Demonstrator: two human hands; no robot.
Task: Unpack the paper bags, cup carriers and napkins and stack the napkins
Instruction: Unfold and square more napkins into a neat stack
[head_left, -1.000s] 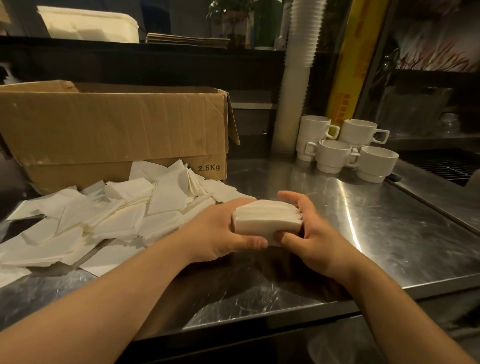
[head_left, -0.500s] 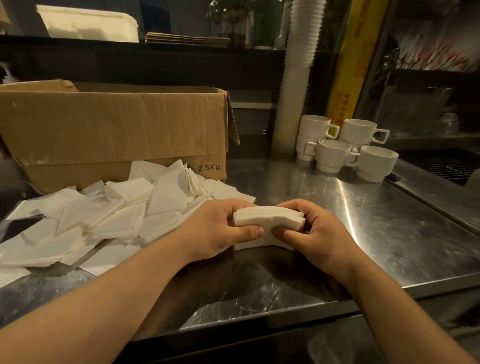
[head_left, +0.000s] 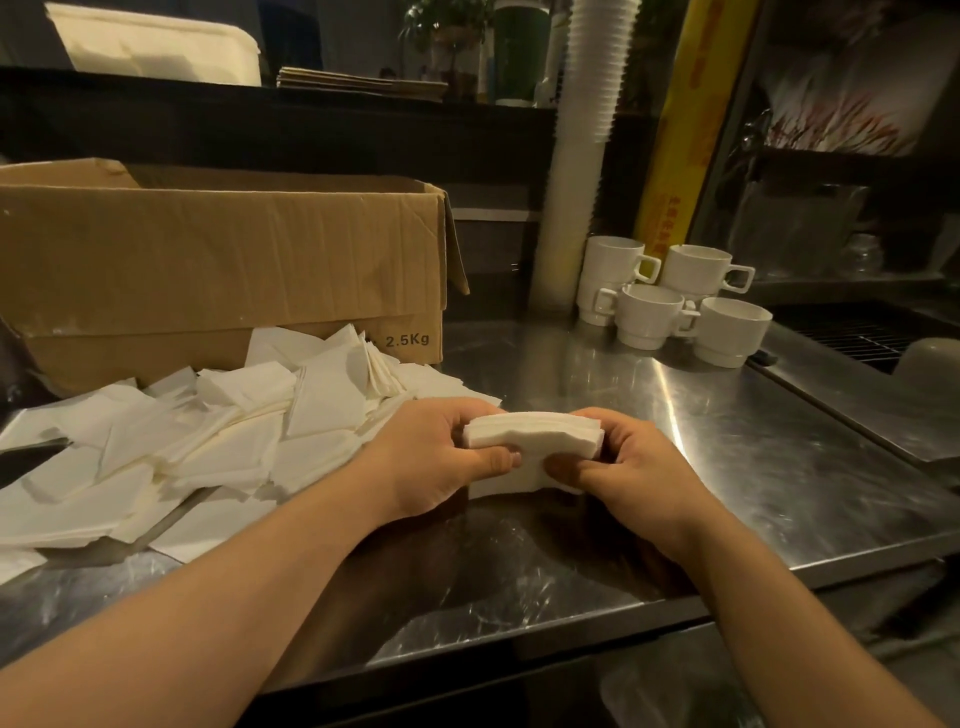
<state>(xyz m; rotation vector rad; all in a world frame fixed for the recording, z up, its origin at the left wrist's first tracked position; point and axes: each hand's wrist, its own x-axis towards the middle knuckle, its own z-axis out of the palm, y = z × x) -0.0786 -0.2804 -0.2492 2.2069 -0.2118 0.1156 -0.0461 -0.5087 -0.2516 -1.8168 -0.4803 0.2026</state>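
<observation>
change: the bundle (head_left: 535, 434) has come down from a raised, two-handed hold a second ago and now sits low, its bottom edge at or on the worktop (head_left: 727, 447); contact itself is hidden by the thumbs.
hands: left hand (head_left: 441, 457) and right hand (head_left: 631, 467) both grip the bundle, fingers curled round its ends, thumbs pressed on its near face.
bundle: a thick wad of white napkins, edges roughly flush, directly before the person, just right of the pile.
pile: loose napkins (head_left: 208, 441) lie scattered on the worktop in front of the open box (head_left: 223, 260).
meaning: the wad looks squared up and ready to set down as a stack; most napkins remain unsorted, so the task is likely far from done.
background: mugs (head_left: 670, 306) stand well apart, at the back right.
</observation>
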